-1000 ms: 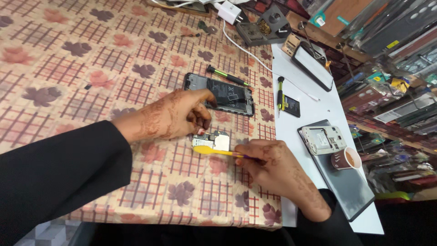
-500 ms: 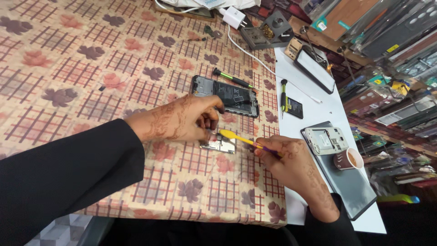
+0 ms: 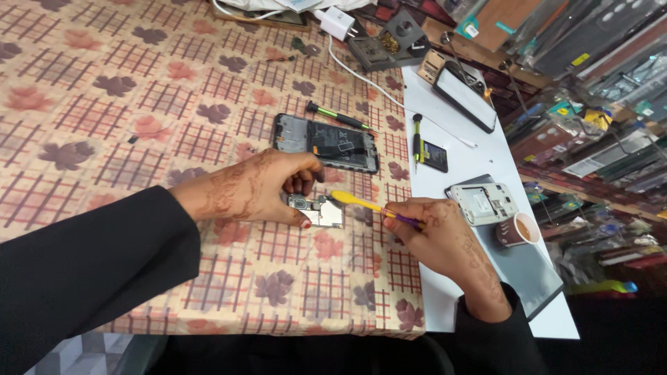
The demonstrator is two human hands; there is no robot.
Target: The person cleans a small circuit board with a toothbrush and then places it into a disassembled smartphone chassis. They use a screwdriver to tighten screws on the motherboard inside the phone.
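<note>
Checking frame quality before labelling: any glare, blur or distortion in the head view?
Head view: light is even and soft, with only faint shadows under the left hand and right hand; no harsh glare, though the white table reads bright; the small circuit board and yellow pry tool are sharp; the shelf clutter at right looks stretched and softer, as from a wide lens.

- The left hand (image 3: 260, 186) lies palm down, fingers curled in, with the thumb stretched low and flat.
- Its arm comes in from the left in a wide black sleeve.
- The right hand (image 3: 434, 232) is closed in a pinch, like holding a pencil.
- Its wrist bends back into a black sleeve.
</note>
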